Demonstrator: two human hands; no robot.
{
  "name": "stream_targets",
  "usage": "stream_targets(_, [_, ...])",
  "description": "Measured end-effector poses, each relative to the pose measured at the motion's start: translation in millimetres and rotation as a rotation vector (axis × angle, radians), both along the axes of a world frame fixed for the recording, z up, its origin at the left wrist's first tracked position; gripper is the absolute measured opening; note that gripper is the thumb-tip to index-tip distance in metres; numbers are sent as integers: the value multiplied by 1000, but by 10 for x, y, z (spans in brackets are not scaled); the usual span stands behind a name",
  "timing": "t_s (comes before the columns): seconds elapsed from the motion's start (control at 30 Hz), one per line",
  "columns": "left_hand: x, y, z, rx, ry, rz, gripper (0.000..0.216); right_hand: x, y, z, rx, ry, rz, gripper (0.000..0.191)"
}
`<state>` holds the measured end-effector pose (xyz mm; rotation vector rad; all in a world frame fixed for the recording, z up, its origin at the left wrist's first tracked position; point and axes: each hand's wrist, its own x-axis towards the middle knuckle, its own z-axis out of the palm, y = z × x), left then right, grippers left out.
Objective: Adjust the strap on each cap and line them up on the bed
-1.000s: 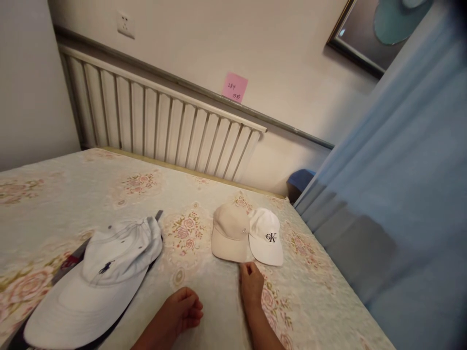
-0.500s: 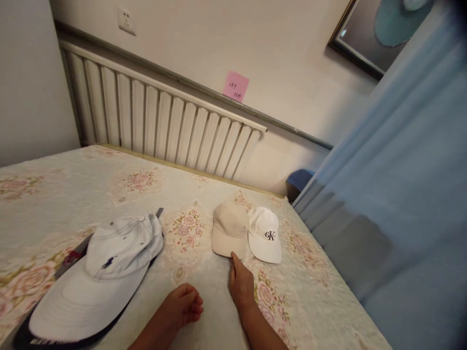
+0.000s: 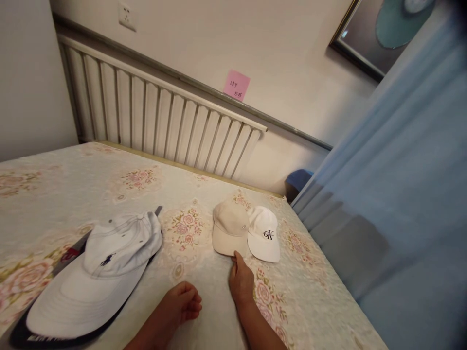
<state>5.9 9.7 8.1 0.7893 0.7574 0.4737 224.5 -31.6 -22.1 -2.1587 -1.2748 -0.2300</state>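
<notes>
A beige baseball cap [image 3: 231, 227] lies on the flowered bedspread, its brim toward me. My right hand [image 3: 241, 282] pinches the brim's front edge, the other fingers curled out of sight beneath. Touching its right side is a white baseball cap [image 3: 263, 233] with dark letters on the front. My left hand [image 3: 185, 302] rests apart from the caps, its fingers loosely curled and nothing visible in them. At the left, a larger white cap [image 3: 105, 262] with a dark blue rider emblem sits on top of a dark cap [image 3: 22, 335], which is mostly covered.
The flowered bedspread [image 3: 146, 287] covers the bed. Behind it run a white radiator [image 3: 164, 116] and a wall with a pink note [image 3: 236, 85]. A blue curtain [image 3: 394, 194] hangs along the right, near a blue object [image 3: 299, 179] at the far corner.
Almost nothing differs. The beige cap's brim and my right hand's fingertip have shifted very slightly, and the view has moved a little.
</notes>
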Motion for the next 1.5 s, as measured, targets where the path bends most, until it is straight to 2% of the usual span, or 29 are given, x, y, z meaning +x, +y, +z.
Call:
stream_targets(0.8, [-21, -23, 20, 20, -6, -15, 28, 46, 18, -49, 38, 15, -9, 41])
stream_targets(1.17, [47, 6, -141, -11, 12, -11, 35, 39, 15, -40, 25, 25, -19, 40])
stream_targets(1.5, [28, -36, -95, -8, 6, -42, 35, 40, 17, -21, 6, 37, -12, 41])
